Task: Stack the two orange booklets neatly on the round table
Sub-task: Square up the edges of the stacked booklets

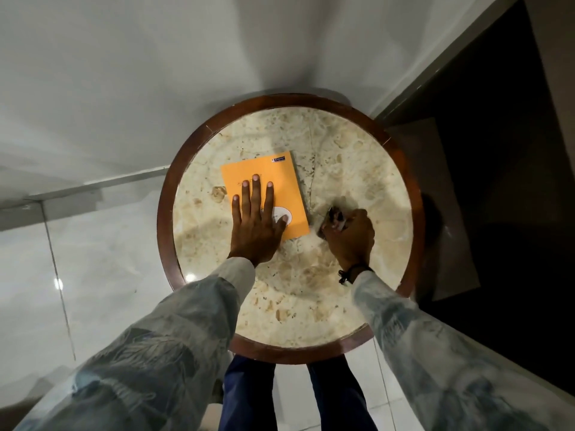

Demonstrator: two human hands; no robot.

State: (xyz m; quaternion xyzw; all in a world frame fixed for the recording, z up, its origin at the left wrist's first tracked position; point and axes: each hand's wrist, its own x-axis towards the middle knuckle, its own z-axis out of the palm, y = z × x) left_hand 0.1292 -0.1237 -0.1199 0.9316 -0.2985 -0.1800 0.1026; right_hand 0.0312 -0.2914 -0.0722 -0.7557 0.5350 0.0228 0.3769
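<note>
An orange booklet (280,175) lies flat near the middle of the round marble table (357,169), tilted a little, with a white oval on its near end. Only one orange cover shows; a thin edge along its right side may belong to a second booklet beneath, but I cannot tell. My left hand (256,225) rests flat on the booklet's near left part, fingers spread. My right hand (350,236) is curled on the table just right of the booklet, closed around a small dark and silvery object (336,216) that I cannot identify.
The table has a dark wooden rim (165,213) and stands against a white wall. Glossy pale floor tiles (93,259) lie to the left. A dark area (497,181) lies to the right. My legs (249,396) stand at the table's near edge.
</note>
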